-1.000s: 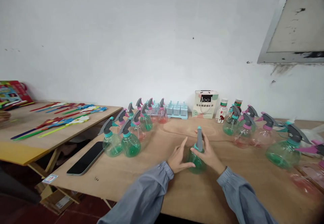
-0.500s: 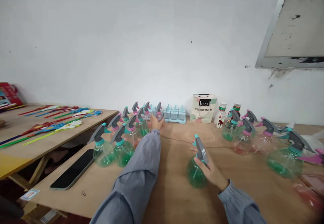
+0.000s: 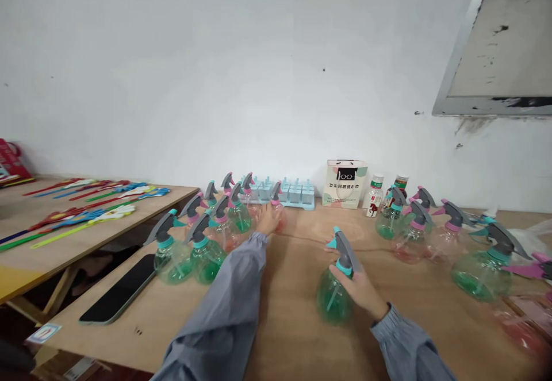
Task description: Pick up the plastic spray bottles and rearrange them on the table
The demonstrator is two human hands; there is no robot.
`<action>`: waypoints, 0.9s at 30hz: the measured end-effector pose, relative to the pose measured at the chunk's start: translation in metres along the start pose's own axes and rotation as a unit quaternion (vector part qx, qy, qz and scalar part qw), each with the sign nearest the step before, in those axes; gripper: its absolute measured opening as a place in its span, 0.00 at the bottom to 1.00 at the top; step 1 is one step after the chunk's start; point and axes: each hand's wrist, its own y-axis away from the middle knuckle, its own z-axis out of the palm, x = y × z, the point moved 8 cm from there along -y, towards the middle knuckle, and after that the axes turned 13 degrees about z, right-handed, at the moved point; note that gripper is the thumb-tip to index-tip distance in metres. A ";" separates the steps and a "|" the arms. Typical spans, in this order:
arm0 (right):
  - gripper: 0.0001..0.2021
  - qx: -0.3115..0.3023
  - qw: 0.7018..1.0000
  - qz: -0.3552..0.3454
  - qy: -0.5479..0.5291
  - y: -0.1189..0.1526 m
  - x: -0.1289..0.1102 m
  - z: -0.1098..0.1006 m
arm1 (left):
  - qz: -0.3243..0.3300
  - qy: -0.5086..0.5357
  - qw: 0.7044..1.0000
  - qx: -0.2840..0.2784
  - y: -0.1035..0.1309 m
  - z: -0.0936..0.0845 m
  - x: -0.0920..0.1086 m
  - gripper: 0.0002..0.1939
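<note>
My left hand (image 3: 266, 220) reaches toward the back of the table. Its fingers are closed around the left side of a pink-collared spray bottle (image 3: 279, 215), partly hidden by the hand. In my right hand (image 3: 360, 290) is the neck of a green spray bottle (image 3: 334, 297) with a grey and turquoise trigger head. That bottle stands upright near the middle of the table. To the left of my left hand is a cluster of pink and green spray bottles, among them a green one (image 3: 208, 260) at the front.
Light-blue popsicle molds (image 3: 295, 192) line the wall beside a paper bag (image 3: 344, 185) and a white bottle (image 3: 373, 197). More spray bottles (image 3: 483, 274) stand on the right. A phone (image 3: 121, 292) lies at left; flower-topped sticks (image 3: 86, 214) cover the other table (image 3: 99, 237).
My left hand has drawn the pink spray bottle away from the wall, toward me and slightly right. My right hand stays at the green bottle, with little movement.
</note>
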 end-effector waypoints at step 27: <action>0.14 -0.047 0.923 0.172 -0.342 -0.010 0.029 0.010 | 0.093 0.033 0.995 -0.006 0.129 -0.032 0.032 0.44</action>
